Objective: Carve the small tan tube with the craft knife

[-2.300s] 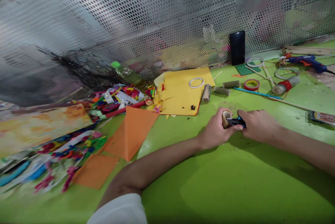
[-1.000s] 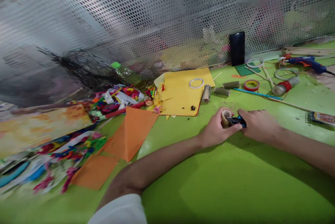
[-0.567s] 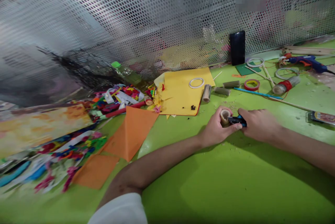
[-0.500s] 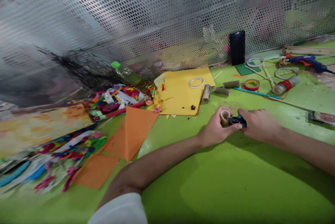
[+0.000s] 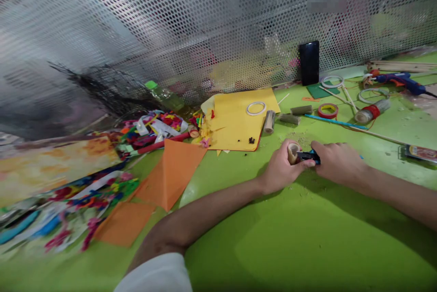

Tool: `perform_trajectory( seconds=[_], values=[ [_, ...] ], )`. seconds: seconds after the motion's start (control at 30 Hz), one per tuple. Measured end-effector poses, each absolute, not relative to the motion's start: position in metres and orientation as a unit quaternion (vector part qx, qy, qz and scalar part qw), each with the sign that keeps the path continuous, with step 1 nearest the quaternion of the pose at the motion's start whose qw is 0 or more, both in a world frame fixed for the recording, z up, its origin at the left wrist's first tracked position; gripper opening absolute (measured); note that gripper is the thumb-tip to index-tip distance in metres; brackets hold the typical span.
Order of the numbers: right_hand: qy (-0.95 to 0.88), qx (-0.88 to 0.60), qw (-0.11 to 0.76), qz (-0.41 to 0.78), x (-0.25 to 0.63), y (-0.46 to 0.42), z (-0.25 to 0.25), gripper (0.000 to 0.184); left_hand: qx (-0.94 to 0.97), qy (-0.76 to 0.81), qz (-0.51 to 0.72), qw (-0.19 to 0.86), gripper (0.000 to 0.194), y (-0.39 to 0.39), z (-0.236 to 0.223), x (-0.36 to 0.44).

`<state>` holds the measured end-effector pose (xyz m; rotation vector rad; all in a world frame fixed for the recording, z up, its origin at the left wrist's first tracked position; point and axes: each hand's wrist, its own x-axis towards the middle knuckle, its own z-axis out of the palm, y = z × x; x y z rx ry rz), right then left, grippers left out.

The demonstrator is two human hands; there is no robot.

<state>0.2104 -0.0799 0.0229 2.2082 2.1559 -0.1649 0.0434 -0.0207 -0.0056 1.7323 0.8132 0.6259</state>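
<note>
Left hand: your left hand [image 5: 280, 169] is wrapped around a short hollow tube [image 5: 292, 157]; fingers closed on its far side, thumb reaching across toward the tool.
Right hand: your right hand [image 5: 336, 160] is clenched on a black-and-blue cutter [image 5: 313, 157], forefinger along its top.
Tube: in your left grip, above the table, open end up and slightly tilted, facing you.
Cutter: lies roughly level, tip at the tube's rim; can't tell whether the tip goes inside. Your left thumb is at the cutter's near side.
Shavings: pale shavings [image 5: 296, 137] on the green table [image 5: 259, 242], just beyond your hands; more specks below them.
Tube pieces: three on the table beyond your left hand: one [image 5: 269, 122] at the edge of the yellow sheet [image 5: 235, 121], two [image 5: 290, 119] [image 5: 301, 110] lying close together to its right.
Right side: red tape roll [image 5: 328, 115], blue stick [image 5: 336, 121], clear bottle [image 5: 364, 115] with red cord around it, blue glue gun [image 5: 399, 80] farther out.
Back: black phone [image 5: 309, 63] leaning upright by the perforated panel [image 5: 221, 23].
Left side: orange sheets [image 5: 182, 164], then heaped coloured scraps [image 5: 164, 125] beside a green-capped bottle [image 5: 165, 96].
</note>
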Motion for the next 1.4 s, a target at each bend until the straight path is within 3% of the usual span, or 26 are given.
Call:
perform_trajectory(
  seconds=[0.27,0.67,1.4],
  values=[
    [0.693,0.718,0.031,-0.057,0.2114,-0.0778,0.0214,0.029,0.740,0.369,0.247,0.505,0.054,-0.0195,-0.0043,0.0433],
    [0.707,0.704,0.033,-0.057,0.2116,-0.0782,0.0222,0.028,0.774,0.292,0.278,0.488,0.050,-0.0182,-0.0077,0.0430],
    [0.709,0.704,0.029,-0.042,0.2125,-0.0773,0.0176,0.025,0.767,0.351,0.257,0.471,0.052,-0.0204,-0.0047,0.0430]
  ],
)
